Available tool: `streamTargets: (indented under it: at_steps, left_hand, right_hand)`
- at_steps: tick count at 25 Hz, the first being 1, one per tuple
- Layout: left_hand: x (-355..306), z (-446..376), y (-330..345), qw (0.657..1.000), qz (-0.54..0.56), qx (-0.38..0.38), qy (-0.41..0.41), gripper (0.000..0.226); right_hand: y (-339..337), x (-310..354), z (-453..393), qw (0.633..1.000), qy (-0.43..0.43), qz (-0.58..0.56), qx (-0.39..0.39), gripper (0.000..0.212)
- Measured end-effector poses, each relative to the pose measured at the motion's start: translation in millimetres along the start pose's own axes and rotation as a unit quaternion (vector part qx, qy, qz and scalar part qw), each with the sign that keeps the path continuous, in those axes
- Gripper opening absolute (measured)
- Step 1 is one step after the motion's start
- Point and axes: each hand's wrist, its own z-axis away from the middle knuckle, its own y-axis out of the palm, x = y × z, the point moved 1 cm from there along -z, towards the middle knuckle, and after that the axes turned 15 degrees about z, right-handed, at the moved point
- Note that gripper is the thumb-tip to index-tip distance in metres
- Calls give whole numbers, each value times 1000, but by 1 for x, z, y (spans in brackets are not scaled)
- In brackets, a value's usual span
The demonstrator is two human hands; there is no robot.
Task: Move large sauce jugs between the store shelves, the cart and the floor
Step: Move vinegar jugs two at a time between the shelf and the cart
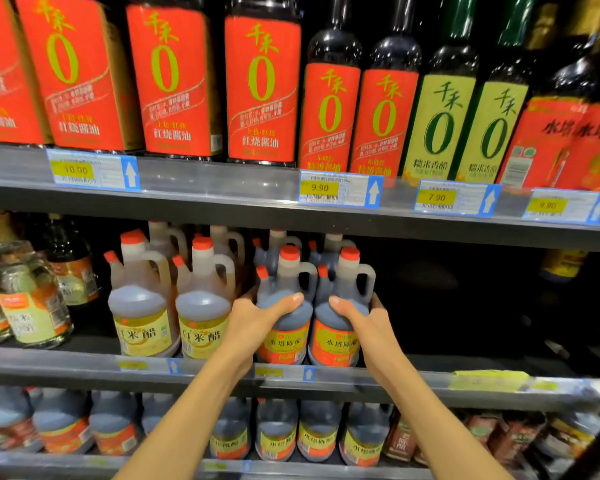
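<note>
Centre frame, middle shelf [361, 377]: left hand [253, 317] cups one orange-label jug [284, 327], right hand [361, 315] its neighbour [336, 336], grips wrapped snug. I'd slide both together, keeping them upright.

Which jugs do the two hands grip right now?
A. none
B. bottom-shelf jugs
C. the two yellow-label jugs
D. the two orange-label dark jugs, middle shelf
D: the left hand wraps one orange-label jug and the right hand the neighbouring jug on the middle shelf.
</note>
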Motion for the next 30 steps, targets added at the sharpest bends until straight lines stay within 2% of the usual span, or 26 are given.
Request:
streamTargets:
  at_steps: [2,5,9,12,15,20,26,30]
  left_hand:
    - [0,0,0,1000,-8,0,6,55]
    - [-2,8,3,999,-9,-11,32,45]
    - [-2,13,5,999,-31,-31,31,60]
    - [2,17,3,997,-51,-48,44,69]
    - [17,30,5,993,-49,-46,96,68]
    - [36,41,15,976,-105,-75,173,92]
    - [28,34,4,973,-124,-62,186,66]
    - [27,27,-7,974,-137,-43,175,66]
  right_hand:
    - [0,-1,0,1000,2,7,5,72]
    - [1,1,2,1000,1,8,3,72]
    - [-2,4,5,1000,9,17,15,87]
    - [-3,6,10,999,16,14,28,75]
    - [-3,4,21,999,13,15,28,61]
    - [-4,-2,32,998,4,63,24,82]
    - [-6,-9,23,994,6,107,25,88]
    - [-6,-11,22,993,1,114,24,85]
